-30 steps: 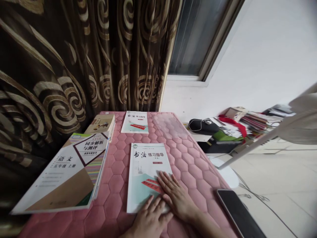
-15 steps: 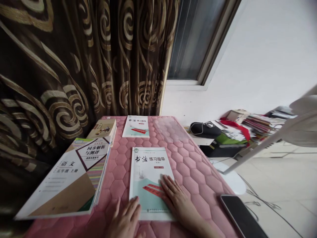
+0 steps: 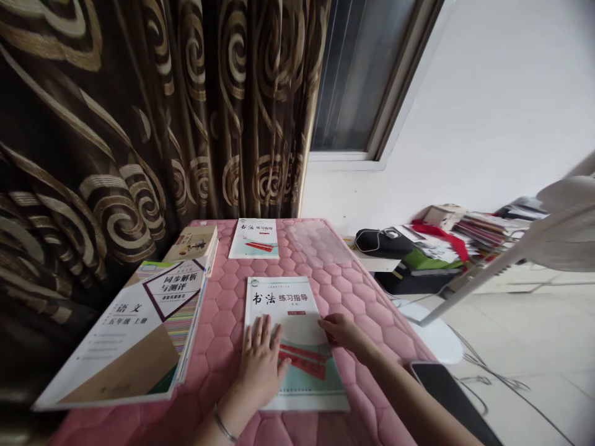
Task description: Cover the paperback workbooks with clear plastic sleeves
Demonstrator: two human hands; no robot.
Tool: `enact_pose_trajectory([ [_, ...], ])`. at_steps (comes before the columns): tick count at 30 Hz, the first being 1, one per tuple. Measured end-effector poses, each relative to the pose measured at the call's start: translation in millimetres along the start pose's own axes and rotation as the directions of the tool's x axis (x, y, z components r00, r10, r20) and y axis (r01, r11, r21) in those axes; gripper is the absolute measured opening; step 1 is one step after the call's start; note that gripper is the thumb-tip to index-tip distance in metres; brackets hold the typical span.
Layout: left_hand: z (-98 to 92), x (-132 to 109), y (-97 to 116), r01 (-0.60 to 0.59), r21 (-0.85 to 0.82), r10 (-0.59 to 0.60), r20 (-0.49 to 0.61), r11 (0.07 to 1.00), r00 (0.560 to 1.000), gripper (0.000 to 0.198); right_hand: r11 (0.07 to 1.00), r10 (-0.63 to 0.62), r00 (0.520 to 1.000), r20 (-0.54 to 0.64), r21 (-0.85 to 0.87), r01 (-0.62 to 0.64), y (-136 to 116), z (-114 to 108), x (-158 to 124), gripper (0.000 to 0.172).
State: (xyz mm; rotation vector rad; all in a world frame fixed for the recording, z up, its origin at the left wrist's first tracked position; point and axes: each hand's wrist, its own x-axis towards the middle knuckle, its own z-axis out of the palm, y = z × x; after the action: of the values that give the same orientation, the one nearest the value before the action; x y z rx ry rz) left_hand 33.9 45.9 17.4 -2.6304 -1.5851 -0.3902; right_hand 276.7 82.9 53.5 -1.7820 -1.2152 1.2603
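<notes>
Hands shifted: left hand point(image 3: 261, 365) moved onto near workbook point(image 3: 297, 303), fingers spread flat on cover, no grip; right hand point(image 3: 341, 330) drawn back to workbook's right edge, fingers together, whether pinching edge cannot tell. Near workbook lies flat on pink quilted mat point(image 3: 353, 303), toward mat's near end. Counted: two calligraphy workbooks, near workbook plus far workbook point(image 3: 253, 238); two more books at left, language workbook point(image 3: 121, 334), small book point(image 3: 190, 243); one phone point(image 3: 439, 387) at mat's right edge; one bangle point(image 3: 222, 428), left wrist.
</notes>
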Motion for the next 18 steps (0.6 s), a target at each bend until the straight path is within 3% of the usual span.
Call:
enact_pose_trajectory([
  [3, -0.7, -4.0, -0.6, -0.003, -0.005, 0.003, 0.002, 1.000, 1.000, 0.064, 1.000, 0.021, 0.999, 0.039, -0.018, -0.020, -3.0, 1.7, 0.4, 0.031],
  [6, -2.5, -4.8, -1.2, -0.003, -0.016, 0.002, -0.001, 1.000, 1.000, 0.064, 0.998, 0.047, 0.996, 0.080, -0.035, -0.045, -1.9, 6.2, -2.2, 0.027],
  [12, -3.2, -5.1, -0.5, 0.009, -0.058, -0.011, -0.024, 0.998, 1.000, 0.066, 0.995, -0.046, 0.991, 0.124, 0.093, 0.035, 8.4, 21.6, -15.8, 0.026],
  [15, -2.2, 0.2, 0.6, 0.088, -0.131, -0.084, 0.038, 0.988, 0.996, 0.064, 0.990, -0.096, 0.991, 0.088, 0.116, 0.085, 3.6, 24.7, -16.9, 0.025],
  [18, -2.3, 15.0, 3.2, 0.212, -0.240, -0.190, 0.109, 0.947, 0.976, 0.062, 0.984, -0.173, 0.985, 0.016, 0.055, 0.172, -23.1, 18.3, -13.8, 0.021],
])
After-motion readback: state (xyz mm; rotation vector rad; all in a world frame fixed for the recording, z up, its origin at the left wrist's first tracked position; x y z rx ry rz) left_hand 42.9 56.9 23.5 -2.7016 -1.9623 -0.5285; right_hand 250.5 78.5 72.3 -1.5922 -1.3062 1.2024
